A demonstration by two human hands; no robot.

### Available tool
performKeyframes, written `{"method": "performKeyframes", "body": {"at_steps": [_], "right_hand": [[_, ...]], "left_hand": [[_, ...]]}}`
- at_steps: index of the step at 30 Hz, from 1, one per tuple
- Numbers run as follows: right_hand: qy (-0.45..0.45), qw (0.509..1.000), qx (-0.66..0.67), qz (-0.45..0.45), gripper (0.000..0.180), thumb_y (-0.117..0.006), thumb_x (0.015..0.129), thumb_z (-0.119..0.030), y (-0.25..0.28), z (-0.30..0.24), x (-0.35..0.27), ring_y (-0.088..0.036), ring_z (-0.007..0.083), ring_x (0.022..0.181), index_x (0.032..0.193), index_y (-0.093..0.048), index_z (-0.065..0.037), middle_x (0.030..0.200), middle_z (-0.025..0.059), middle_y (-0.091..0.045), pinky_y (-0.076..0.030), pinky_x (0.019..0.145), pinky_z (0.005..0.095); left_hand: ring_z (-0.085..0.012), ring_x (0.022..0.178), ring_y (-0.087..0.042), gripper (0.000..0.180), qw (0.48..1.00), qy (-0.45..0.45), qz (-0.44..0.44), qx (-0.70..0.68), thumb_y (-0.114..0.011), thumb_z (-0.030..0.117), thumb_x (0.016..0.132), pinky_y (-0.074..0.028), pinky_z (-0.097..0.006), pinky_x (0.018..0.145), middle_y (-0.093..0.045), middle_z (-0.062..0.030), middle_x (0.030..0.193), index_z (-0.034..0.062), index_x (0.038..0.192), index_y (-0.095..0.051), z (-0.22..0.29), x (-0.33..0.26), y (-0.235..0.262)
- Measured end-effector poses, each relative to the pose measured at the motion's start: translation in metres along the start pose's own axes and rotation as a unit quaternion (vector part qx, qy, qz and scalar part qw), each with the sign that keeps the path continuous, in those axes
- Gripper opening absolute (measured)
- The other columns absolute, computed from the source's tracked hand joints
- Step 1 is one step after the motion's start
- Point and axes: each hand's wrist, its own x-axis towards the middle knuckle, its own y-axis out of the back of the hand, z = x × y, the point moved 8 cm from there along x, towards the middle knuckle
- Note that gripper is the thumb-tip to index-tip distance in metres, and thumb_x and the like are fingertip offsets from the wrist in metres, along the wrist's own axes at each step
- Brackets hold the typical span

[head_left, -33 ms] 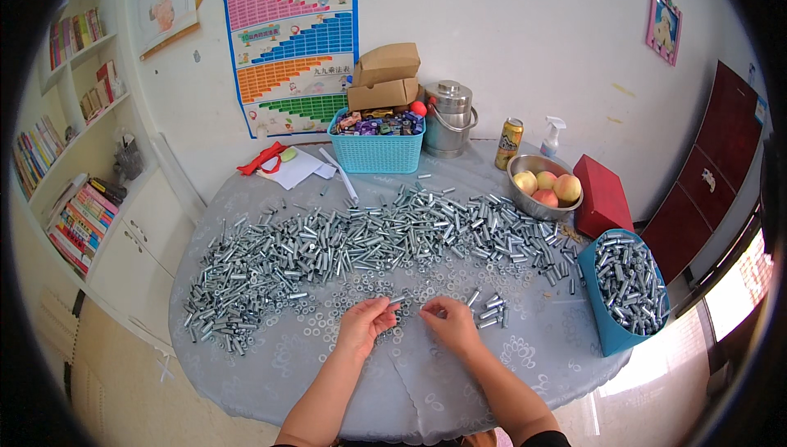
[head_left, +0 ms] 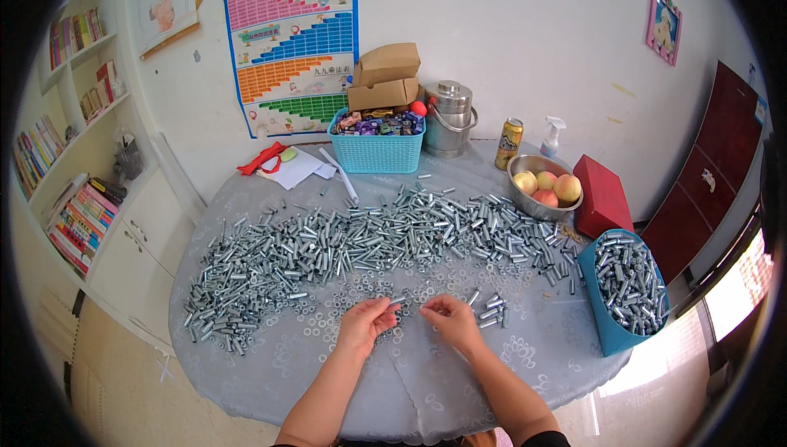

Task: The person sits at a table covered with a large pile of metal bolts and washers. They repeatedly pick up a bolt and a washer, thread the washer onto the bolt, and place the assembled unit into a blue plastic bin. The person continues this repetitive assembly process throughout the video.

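My left hand [head_left: 365,326] is closed, its thumb and forefinger pinching a small silvery metal bolt [head_left: 398,302] whose tip points to the right. Just across from it, my right hand [head_left: 453,321] is also closed in a pinch; whatever sits between its fingertips is too small to make out. Beyond both hands lies a scatter of washers and nuts [head_left: 352,285]. A long heap of metal bolts and sleeves [head_left: 361,242] stretches across the table behind them. Next to my right hand rests a small group of assembled sleeve anchors [head_left: 492,312].
At the right edge stands a blue bin [head_left: 604,320] full of metal sleeve anchors. Further back are a steel bowl [head_left: 537,206] of fruit, a red box [head_left: 602,197], a can [head_left: 508,143], a spray bottle [head_left: 552,137], a steel pot [head_left: 448,123] and a turquoise basket [head_left: 377,154].
My right hand's fingers have shifted very slightly. My left hand and the metal parts look the same.
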Motion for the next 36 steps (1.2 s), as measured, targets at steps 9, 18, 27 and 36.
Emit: {"method": "performKeyframes", "body": {"at_steps": [9, 18, 27, 36], "right_hand": [[-0.013, 0.993, 0.119, -0.007, 0.014, -0.062, 0.083, -0.015, -0.003, 0.003, 0.002, -0.054, 0.0053, 0.074, 0.091, -0.063, -0.003, 0.083, 0.0003, -0.062, -0.042, 0.064, 0.0187], [0.256, 0.930, -0.250, 0.077, 0.017, -0.058, 0.079, -0.010, -0.002, -0.046, 0.000, -0.057, 0.0262, 0.085, 0.094, -0.064, -0.004, 0.090, 0.0087, -0.062, -0.043, 0.076, 0.0348], [0.272, 0.868, -0.414, 0.017, 0.027, -0.065, 0.069, -0.013, -0.020, -0.039, 0.001, -0.053, 0.0248, 0.090, 0.095, -0.062, -0.009, 0.087, 0.0077, -0.059, -0.038, 0.085, 0.0370], [0.168, 0.977, -0.121, 0.042, 0.024, -0.067, 0.072, -0.005, 0.008, -0.039, 0.000, -0.056, 0.0183, 0.086, 0.096, -0.063, -0.007, 0.088, 0.0062, -0.060, -0.042, 0.076, 0.0291]], "left_hand": [[-0.0151, 0.064, -0.062, 0.016, 0.998, 0.042, -0.021, 0.029, -0.061, 0.010, 0.081, -0.053, -0.026, 0.059, -0.063, -0.0195, 0.090, -0.0020, 0.091, -0.058, -0.010, -0.001, -0.007], [-0.0136, 0.064, -0.061, 0.018, 0.999, 0.031, -0.014, -0.032, -0.058, 0.011, 0.083, -0.053, -0.025, 0.060, -0.062, -0.0193, 0.093, -0.0031, 0.095, -0.058, -0.011, 0.004, 0.003], [-0.0132, 0.066, -0.061, 0.017, 0.999, 0.030, -0.016, -0.039, -0.059, 0.010, 0.082, -0.053, -0.024, 0.061, -0.062, -0.0191, 0.093, -0.0030, 0.093, -0.059, -0.010, 0.003, 0.001], [-0.0128, 0.065, -0.061, 0.018, 0.999, 0.037, -0.025, -0.020, -0.060, 0.012, 0.082, -0.053, -0.024, 0.062, -0.063, -0.0184, 0.093, -0.0028, 0.092, -0.058, -0.012, 0.002, -0.002]]}}
